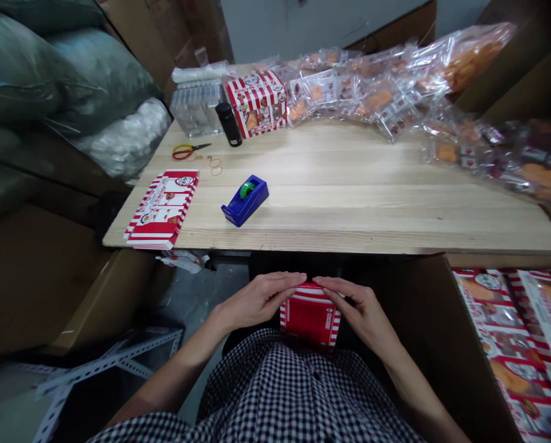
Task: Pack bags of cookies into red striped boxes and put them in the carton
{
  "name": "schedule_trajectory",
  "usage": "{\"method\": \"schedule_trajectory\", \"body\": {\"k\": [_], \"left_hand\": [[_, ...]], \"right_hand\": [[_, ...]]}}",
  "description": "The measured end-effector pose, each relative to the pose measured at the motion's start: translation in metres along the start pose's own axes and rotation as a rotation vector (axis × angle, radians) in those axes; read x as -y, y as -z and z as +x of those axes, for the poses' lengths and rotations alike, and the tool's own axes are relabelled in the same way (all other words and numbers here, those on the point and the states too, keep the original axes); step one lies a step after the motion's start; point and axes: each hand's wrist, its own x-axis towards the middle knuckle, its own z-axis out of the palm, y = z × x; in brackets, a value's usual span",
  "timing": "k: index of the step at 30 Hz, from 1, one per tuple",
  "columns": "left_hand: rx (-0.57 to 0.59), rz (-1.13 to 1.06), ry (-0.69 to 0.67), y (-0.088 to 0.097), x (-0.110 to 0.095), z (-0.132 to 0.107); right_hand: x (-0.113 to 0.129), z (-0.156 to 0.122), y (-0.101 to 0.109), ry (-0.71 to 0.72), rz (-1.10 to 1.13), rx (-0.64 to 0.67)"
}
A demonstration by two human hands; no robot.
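A person's left hand [257,299] and right hand [356,311] rest on a small red-and-white striped carton [310,319] held in the lap, below the near edge of a pale wooden worktop [349,197]. Both sets of fingers lie flat and extended across the carton's top edge, fingertips nearly meeting at its middle; neither grip is clenched, the hands pressing on the box rather than wrapping it. The carton stands upright against a black-and-white checked garment [275,394].

On the worktop, a blue tape dispenser [245,200] with a green roll sits nearest the front edge, just right of a stack of flattened striped cartons [162,209] at the left corner. Farther back lie red-handled scissors [189,151] and a few rubber bands [214,165]. Behind them stand a black cylindrical bottle [229,124], an assembled striped box [257,103] and a clear plastic container [196,107]. A long heap of cellophane-wrapped snack packets [386,86] runs along the back and right side of the worktop.

To the right, below the worktop, a cardboard box [441,344] holds more printed packages [524,344]. Grey-green sacks [49,74] pile up at the left, and metal angle brackets [118,363] lie on the floor.
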Motion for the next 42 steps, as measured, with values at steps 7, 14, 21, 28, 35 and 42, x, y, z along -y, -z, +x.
{"method": "schedule_trajectory", "body": {"k": [7, 14, 21, 28, 35, 42], "left_hand": [[-0.066, 0.199, -0.079, -0.011, 0.008, -0.018], [-0.139, 0.128, -0.174, -0.021, 0.014, -0.011], [-0.228, 0.013, 0.025, 0.006, 0.017, 0.003], [-0.913, 0.079, 0.448, 0.129, 0.08, 0.016], [-0.691, -0.246, 0.561, 0.156, 0.114, 0.03], [-0.786, -0.478, 0.495, 0.148, 0.102, 0.024]], "right_hand": [[0.001, -0.021, 0.0, 0.18, -0.166, 0.145], [-0.003, -0.018, 0.0, 0.151, -0.142, 0.165], [-0.013, -0.001, -0.015, 0.091, 0.004, 0.03], [-0.016, 0.0, -0.013, 0.054, 0.02, 0.003], [-0.02, -0.002, -0.013, 0.085, 0.005, -0.014], [-0.021, -0.005, -0.01, 0.094, 0.001, -0.03]]}}
